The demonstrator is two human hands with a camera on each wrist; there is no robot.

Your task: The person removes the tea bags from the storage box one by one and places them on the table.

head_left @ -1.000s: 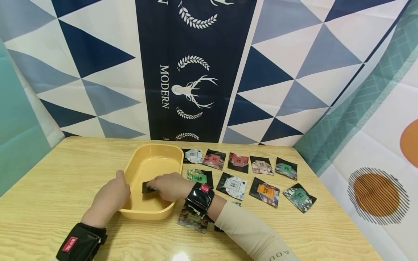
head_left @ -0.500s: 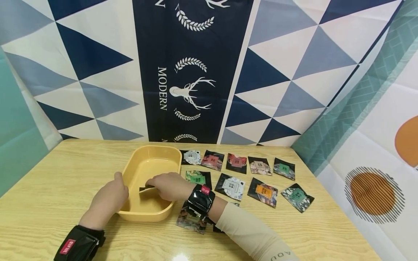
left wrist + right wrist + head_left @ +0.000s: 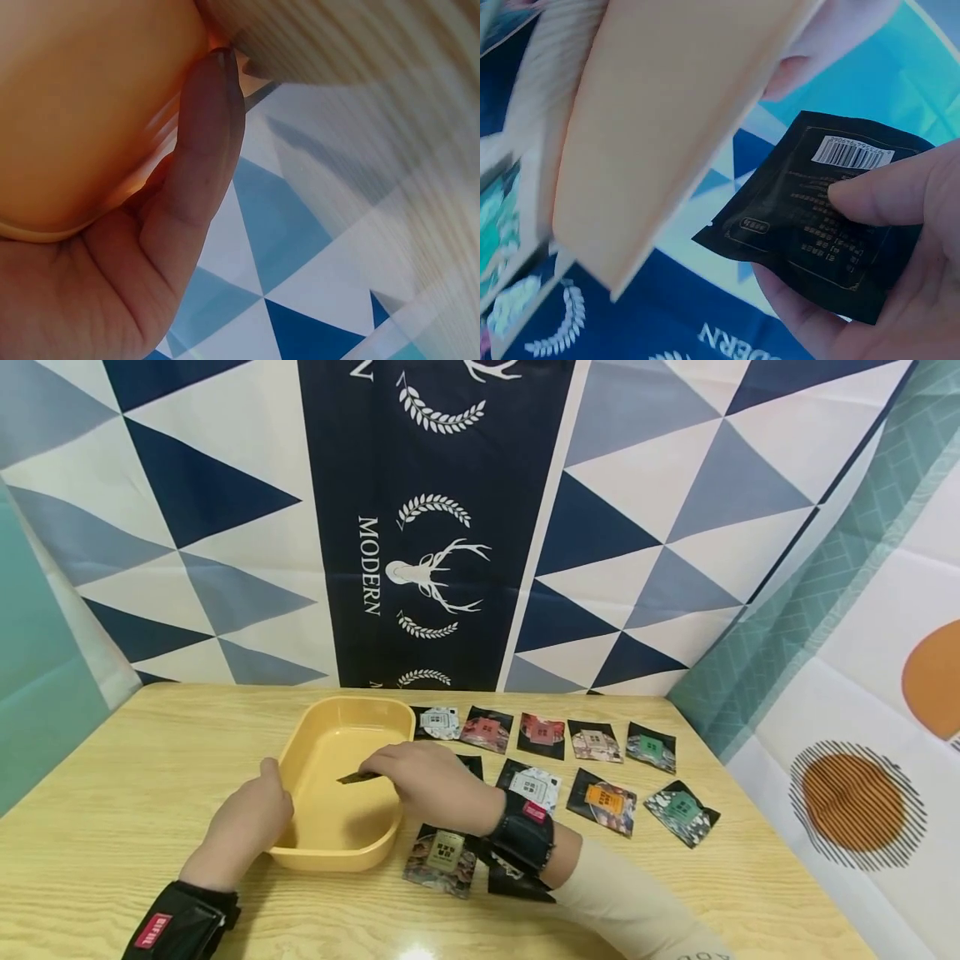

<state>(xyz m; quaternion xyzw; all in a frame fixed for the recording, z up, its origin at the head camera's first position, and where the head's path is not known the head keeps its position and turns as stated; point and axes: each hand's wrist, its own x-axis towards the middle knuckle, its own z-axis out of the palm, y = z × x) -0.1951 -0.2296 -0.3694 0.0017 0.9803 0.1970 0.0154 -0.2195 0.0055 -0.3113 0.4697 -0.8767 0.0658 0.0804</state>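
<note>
My left hand holds the near left rim of a yellow plastic basin. In the left wrist view its fingers lie along the basin's outer wall. Over the basin's right side, my right hand pinches a small black sachet between thumb and fingers. The right wrist view shows the sachet's printed back with a barcode, facing the camera. In the head view it appears almost edge-on, above the basin's floor.
Several flat black sachets with coloured labels lie in rows right of the basin, including an orange-labelled one and a red-labelled one. A tan-labelled sachet lies below my right wrist. A patterned cloth hangs behind the wooden table.
My right hand has moved right and slightly up, with the sachet still pinched. The tan-labelled sachet shows more fully now. My left hand keeps its hold on the basin.
</note>
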